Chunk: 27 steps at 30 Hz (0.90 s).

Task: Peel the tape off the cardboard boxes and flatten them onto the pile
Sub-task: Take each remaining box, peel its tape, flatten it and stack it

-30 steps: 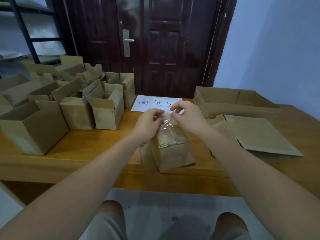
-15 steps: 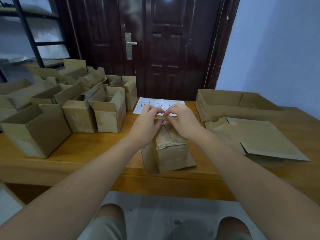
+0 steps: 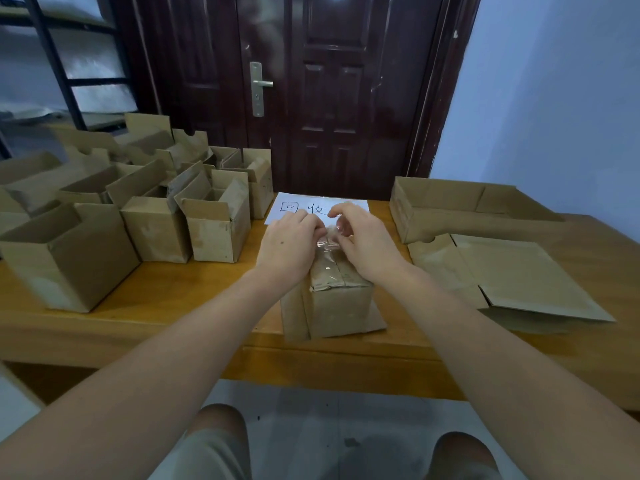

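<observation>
Tape on one box is pinched by two hands' fingers: left hand; right hand.

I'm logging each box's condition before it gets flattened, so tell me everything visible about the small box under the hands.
The small box is plain brown cardboard, worn and slightly creased, standing near the front edge of the wooden table. Its top flaps are closed, with clear tape crumpled and lifting at the far end. The left hand and right hand rest on its top and pinch that tape. Loose flaps splay out at its base onto the table.
</observation>
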Each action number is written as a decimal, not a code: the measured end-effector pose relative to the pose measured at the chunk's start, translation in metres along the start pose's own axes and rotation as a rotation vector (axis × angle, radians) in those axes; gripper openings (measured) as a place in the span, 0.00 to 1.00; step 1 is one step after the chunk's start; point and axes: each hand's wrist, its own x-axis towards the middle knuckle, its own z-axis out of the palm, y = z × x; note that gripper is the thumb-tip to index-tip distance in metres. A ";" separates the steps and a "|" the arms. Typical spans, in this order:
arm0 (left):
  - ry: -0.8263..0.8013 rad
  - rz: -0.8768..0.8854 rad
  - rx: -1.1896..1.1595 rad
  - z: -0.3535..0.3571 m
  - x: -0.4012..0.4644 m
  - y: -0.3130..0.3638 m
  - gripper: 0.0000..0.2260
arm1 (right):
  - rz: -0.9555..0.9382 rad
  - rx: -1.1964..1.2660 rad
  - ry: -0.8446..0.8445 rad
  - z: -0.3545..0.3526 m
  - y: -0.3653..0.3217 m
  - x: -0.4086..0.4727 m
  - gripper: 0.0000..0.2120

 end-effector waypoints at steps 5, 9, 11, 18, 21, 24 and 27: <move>-0.047 0.021 0.028 -0.008 0.000 0.000 0.16 | 0.067 -0.068 0.025 0.003 0.000 0.000 0.03; -0.117 -0.013 0.080 -0.012 0.003 0.004 0.16 | 0.147 -0.071 -0.003 0.005 0.004 0.000 0.09; -0.120 0.000 0.159 -0.013 0.003 0.005 0.17 | 0.157 -0.140 -0.054 0.002 0.003 0.000 0.13; -0.126 0.079 0.268 -0.019 -0.002 0.008 0.18 | 0.038 -0.204 -0.077 -0.006 -0.003 0.001 0.10; -0.118 0.023 0.122 -0.023 0.000 0.011 0.17 | 0.080 -0.227 -0.077 -0.005 -0.007 0.000 0.11; -0.166 0.003 0.040 -0.025 -0.001 0.015 0.14 | 0.100 -0.136 -0.004 -0.008 -0.012 -0.003 0.06; -0.199 -0.031 0.074 -0.025 -0.002 0.015 0.12 | 0.106 -0.153 -0.075 -0.011 -0.013 -0.002 0.07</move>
